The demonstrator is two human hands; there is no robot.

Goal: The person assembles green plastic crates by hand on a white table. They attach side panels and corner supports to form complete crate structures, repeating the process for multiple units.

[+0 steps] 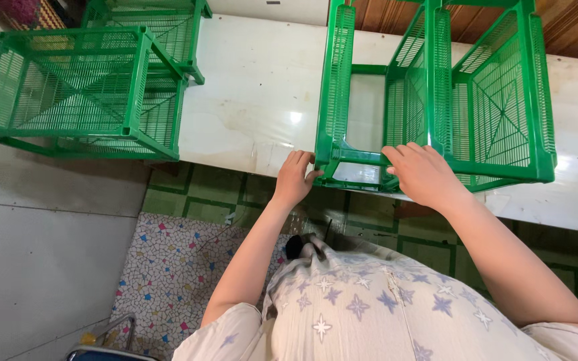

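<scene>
Star-print garment (376, 307) at 6 o'clock. Left hand (294, 177) and right hand (423, 172) clamp green crate (496, 100) rim; second green crate (75, 87) at 10 o'clock on the white table (255, 100).

The green rack (436, 93) under the right hand (423, 175) and left hand (294, 177) is glossy moulded plastic with fine lattice walls. The bench (255, 93) beneath it is smooth, white and shiny, faintly stained. Left of the rack, a second green rack (75, 90) has the same plastic sheen. Behind the rack runs varnished wood panelling (570, 27).
</scene>
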